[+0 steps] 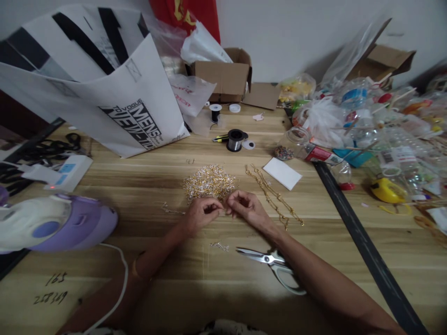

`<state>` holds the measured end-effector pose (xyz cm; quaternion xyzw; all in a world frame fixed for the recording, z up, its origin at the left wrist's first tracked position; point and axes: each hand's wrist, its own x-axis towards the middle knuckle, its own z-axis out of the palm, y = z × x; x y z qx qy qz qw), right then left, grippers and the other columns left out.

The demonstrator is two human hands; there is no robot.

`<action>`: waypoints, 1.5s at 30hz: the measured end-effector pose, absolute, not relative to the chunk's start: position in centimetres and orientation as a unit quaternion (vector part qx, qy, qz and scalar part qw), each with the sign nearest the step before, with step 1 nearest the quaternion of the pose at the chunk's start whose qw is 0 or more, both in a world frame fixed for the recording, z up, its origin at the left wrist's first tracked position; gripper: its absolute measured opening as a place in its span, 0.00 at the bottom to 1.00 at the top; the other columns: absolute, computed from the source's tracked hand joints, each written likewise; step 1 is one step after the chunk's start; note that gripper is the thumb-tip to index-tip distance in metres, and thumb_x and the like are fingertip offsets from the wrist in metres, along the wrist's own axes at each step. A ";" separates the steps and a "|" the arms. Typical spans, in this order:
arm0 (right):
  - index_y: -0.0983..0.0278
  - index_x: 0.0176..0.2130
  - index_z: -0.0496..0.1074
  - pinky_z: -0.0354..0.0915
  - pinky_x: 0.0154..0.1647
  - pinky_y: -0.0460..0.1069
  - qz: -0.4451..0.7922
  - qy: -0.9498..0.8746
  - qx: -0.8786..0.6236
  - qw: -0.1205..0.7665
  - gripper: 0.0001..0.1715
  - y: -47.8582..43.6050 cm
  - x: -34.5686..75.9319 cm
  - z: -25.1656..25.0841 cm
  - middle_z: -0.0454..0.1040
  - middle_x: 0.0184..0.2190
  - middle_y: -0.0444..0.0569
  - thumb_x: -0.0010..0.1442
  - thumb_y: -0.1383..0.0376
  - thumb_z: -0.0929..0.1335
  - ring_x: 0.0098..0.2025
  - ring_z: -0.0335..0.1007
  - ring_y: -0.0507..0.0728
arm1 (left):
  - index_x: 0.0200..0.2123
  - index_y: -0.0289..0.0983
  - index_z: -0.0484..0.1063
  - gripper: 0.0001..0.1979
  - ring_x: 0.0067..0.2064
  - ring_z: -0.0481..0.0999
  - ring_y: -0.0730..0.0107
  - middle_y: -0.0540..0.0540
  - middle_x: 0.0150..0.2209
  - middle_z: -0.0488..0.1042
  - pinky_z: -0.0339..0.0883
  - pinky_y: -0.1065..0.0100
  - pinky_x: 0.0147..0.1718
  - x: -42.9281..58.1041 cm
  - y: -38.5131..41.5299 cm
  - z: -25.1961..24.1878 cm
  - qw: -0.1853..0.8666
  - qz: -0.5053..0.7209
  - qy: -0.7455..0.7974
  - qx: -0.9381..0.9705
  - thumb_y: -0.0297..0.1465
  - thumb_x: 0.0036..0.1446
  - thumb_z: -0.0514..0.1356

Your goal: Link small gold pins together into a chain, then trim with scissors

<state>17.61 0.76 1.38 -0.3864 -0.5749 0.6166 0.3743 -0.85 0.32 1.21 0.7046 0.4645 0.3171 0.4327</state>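
Note:
Both my hands meet over the wooden table, just in front of a pile of small gold and silver beads (209, 181). My left hand (204, 211) is pinched, thumb against fingers; what it holds is too small to make out. Close beside it, my right hand (246, 207) is pinched too, its fingertips almost touching the left ones. A thin beaded strand (172, 210) lies left of my left hand. Two gold chains (268, 190) stretch out behind and right of my right hand. Nearer to me lie a few loose silver bits (220, 246) and scissors (267, 258) with pale handles.
Wire spools (235, 139), a folded white paper (282, 173) and a bead jar (291, 142) stand farther back. A large white bag (139, 102) and a cardboard box (221, 77) fill the rear. Plastic bottles (359, 121) crowd the right; a purple-white appliance (59, 223) and power strip (73, 172) the left.

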 end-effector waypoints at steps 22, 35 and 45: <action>0.64 0.43 0.70 0.67 0.40 0.50 0.200 -0.868 -0.341 0.302 0.13 -0.3 17.8 0.4 0.71 0.38 0.55 0.66 0.67 0.58 0.39 0.69 0.56 | 0.26 0.34 0.73 0.06 0.27 0.66 0.73 0.50 0.24 0.69 0.61 0.74 0.26 -1.2 0.2 0.5 0.458 0.314 0.468 0.688 0.32 0.50 0.60; 0.65 0.38 0.66 0.63 0.36 0.49 0.193 -0.859 -0.350 0.320 0.10 -0.3 17.6 0.7 0.71 0.34 0.53 0.66 0.68 0.58 0.35 0.66 0.56 | 0.25 0.36 0.72 0.06 0.29 0.67 0.71 0.49 0.26 0.67 0.59 0.71 0.29 -1.6 0.3 1.9 0.326 0.293 0.469 0.767 0.26 0.52 0.58; 0.65 0.36 0.67 0.57 0.31 0.46 0.171 -0.867 -0.378 0.276 0.11 -0.5 17.7 0.3 0.71 0.27 0.50 0.66 0.67 0.58 0.27 0.65 0.53 | 0.26 0.34 0.67 0.08 0.30 0.66 0.72 0.51 0.26 0.67 0.59 0.72 0.31 -1.7 0.4 2.2 0.452 0.330 0.466 0.686 0.32 0.55 0.56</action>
